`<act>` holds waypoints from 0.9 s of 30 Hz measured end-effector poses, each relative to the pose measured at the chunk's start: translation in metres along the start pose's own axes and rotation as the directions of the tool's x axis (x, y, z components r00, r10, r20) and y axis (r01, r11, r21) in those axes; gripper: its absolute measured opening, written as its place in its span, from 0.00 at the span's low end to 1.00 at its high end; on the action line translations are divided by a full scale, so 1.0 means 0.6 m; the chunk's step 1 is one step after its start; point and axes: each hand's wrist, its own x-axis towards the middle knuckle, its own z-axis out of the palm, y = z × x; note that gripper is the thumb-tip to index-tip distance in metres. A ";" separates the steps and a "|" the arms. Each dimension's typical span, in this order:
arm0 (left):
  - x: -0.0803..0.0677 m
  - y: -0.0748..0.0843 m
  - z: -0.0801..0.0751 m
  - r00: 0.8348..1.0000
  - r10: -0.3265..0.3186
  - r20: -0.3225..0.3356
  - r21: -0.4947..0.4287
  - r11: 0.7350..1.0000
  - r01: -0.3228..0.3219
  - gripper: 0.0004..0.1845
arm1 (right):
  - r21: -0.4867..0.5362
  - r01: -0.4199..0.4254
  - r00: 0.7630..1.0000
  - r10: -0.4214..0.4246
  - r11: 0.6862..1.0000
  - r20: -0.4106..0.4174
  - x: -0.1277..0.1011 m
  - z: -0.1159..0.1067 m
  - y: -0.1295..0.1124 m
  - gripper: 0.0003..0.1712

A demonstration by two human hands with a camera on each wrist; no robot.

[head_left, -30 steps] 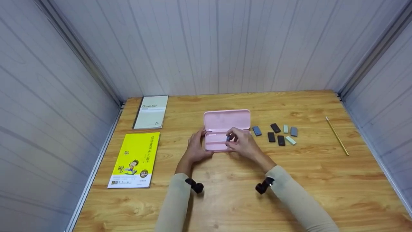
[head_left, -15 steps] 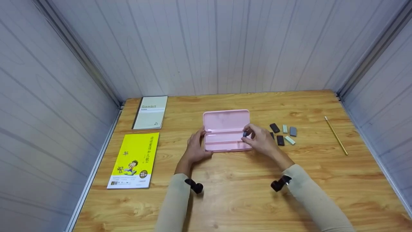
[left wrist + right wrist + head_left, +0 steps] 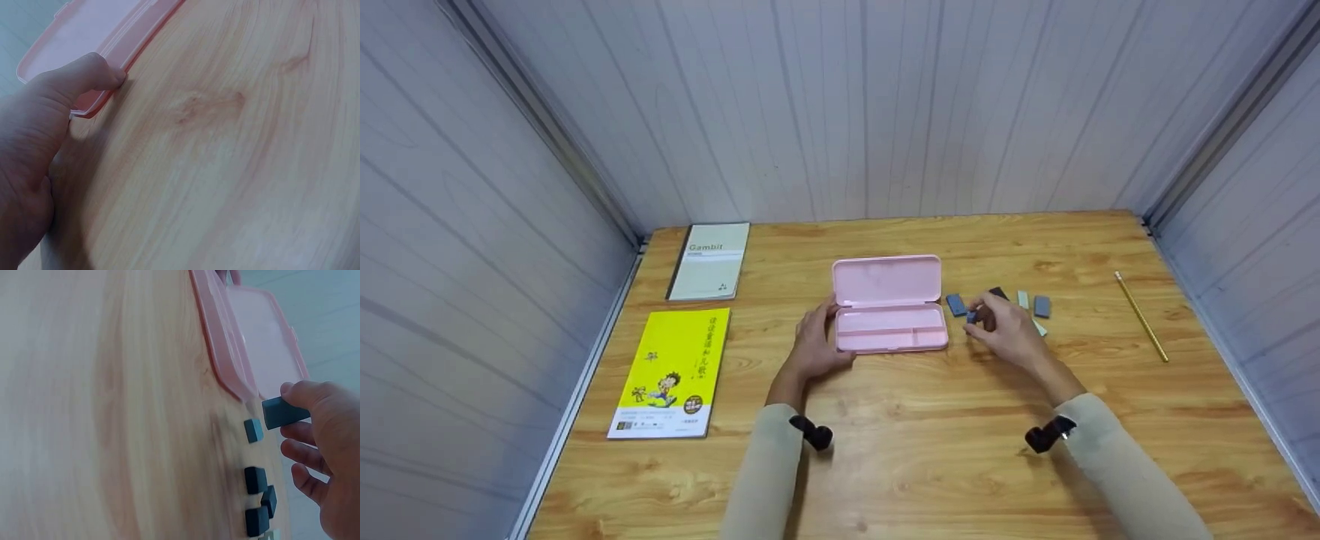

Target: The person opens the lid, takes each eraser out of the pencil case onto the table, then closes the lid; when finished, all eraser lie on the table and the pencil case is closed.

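A pink pencil case (image 3: 877, 321) lies open on the wooden table, its lid (image 3: 886, 280) tipped back. My left hand (image 3: 815, 346) grips the case's left end, with the thumb (image 3: 95, 76) on its front edge in the left wrist view. Right of the case, my right hand (image 3: 1011, 330) pinches a blue eraser (image 3: 281, 414) between thumb and fingers, held above the table. A second blue eraser (image 3: 955, 304) lies between that hand and the case. Several black erasers (image 3: 256, 480) lie near the hand, which partly hides them in the head view.
Farther right lie a pale green eraser (image 3: 1022, 299), a blue-grey eraser (image 3: 1042, 307) and a gold pencil (image 3: 1141, 318). On the left are a grey notebook (image 3: 709, 262) and a yellow book (image 3: 675, 367). Panelled walls (image 3: 862, 112) stand around the table.
My right hand has moved right, from over the pencil case to beside it, carrying the blue eraser. The blue eraser on the table shows again. My left hand has stayed in place.
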 end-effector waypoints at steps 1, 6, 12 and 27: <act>0.000 -0.001 0.000 1.000 0.007 -0.003 0.000 1.000 -0.007 0.64 | -0.008 -0.004 1.000 0.004 1.000 0.000 -0.003 -0.001 0.003 0.16; 0.000 -0.007 0.003 0.999 0.043 -0.026 -0.007 0.999 -0.043 0.64 | -0.046 -0.012 1.000 0.013 0.999 0.024 -0.014 -0.001 0.016 0.15; 0.001 -0.006 0.003 1.000 0.017 -0.011 -0.001 1.000 -0.017 0.64 | -0.030 -0.040 0.998 0.041 0.999 0.054 -0.020 0.005 0.024 0.14; 0.001 0.001 0.001 1.000 -0.001 -0.011 0.004 1.000 0.001 0.65 | -0.035 -0.061 0.996 0.063 0.998 0.056 -0.020 0.008 0.024 0.16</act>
